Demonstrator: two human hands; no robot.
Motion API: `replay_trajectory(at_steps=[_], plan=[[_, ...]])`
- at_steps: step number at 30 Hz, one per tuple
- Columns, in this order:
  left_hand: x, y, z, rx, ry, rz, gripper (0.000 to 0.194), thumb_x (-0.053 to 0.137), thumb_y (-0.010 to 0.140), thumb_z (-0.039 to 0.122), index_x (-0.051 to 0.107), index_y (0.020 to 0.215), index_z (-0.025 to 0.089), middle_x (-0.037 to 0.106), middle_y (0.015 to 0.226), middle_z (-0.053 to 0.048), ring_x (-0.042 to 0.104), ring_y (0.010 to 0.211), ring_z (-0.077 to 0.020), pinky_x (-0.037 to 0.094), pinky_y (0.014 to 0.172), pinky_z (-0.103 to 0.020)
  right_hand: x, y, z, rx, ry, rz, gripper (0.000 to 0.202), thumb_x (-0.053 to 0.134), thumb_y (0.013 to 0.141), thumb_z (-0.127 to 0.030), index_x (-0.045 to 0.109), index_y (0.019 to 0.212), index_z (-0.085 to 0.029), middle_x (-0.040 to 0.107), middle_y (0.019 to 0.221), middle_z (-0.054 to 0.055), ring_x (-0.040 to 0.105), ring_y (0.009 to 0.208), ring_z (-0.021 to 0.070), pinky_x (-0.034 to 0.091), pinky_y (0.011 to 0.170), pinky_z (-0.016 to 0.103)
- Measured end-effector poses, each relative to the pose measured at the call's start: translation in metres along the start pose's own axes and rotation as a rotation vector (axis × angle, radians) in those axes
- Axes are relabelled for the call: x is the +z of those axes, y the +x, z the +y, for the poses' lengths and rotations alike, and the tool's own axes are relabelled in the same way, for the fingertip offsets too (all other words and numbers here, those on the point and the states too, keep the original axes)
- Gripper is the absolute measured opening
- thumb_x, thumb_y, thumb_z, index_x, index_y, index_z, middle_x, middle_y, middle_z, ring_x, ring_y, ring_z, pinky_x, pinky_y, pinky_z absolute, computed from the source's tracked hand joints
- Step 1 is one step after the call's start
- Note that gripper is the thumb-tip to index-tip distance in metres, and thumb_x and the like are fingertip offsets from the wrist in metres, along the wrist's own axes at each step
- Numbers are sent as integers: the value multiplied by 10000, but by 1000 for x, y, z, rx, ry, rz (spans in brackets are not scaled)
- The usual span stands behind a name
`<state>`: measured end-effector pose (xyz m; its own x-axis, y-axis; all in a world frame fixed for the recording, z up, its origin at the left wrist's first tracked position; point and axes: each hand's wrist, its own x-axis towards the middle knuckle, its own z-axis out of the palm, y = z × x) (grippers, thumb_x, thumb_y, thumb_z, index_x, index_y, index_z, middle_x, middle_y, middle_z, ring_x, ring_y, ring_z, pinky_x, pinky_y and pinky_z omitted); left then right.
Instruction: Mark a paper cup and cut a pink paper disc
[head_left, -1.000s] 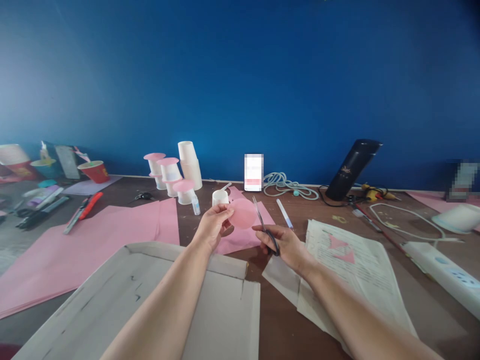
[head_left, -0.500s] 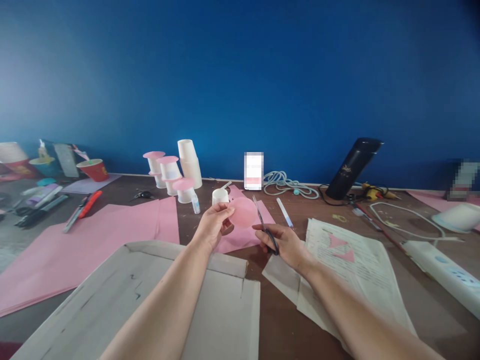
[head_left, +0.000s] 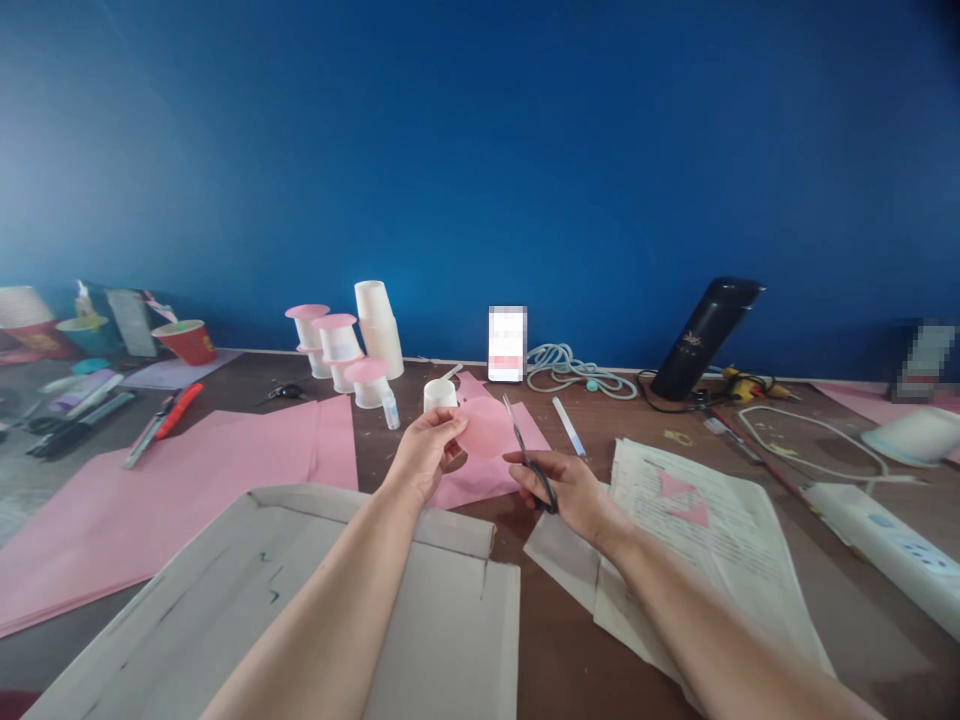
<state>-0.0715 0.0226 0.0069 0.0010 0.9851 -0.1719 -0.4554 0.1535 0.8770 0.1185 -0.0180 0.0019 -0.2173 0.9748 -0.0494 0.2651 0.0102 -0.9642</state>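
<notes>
My left hand pinches the left edge of a round pink paper disc, held up over the table. In my right hand is a pair of scissors, fingers wrapped round the dark handles. Its blades point up and lie at the disc's right edge; whether they touch the paper I cannot tell. Below the disc lies a pink paper sheet with cut edges. A white paper cup stands just behind my left hand, and a small glue bottle is left of it.
Paper cups topped with pink discs and a cup stack stand back left. A phone leans at the wall. Around lie pink sheets, a cutter, cardboard, a marker, printed paper and a power strip.
The scissors' blades have tilted slightly left toward the disc's edge. My left hand and the disc stay almost still.
</notes>
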Motion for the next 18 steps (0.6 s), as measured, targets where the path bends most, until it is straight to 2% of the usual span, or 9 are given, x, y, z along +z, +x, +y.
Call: replay_trajectory(at_steps=[18], plan=[[2, -3, 2, -5, 57, 26, 355, 814, 527, 292, 577, 763, 172, 632, 722, -12, 599, 627, -131, 467, 552, -248, -1, 2, 4, -15, 23, 13, 564, 659, 722, -590, 701, 1070, -148, 546, 553, -23, 493, 516, 111, 405, 527, 254]])
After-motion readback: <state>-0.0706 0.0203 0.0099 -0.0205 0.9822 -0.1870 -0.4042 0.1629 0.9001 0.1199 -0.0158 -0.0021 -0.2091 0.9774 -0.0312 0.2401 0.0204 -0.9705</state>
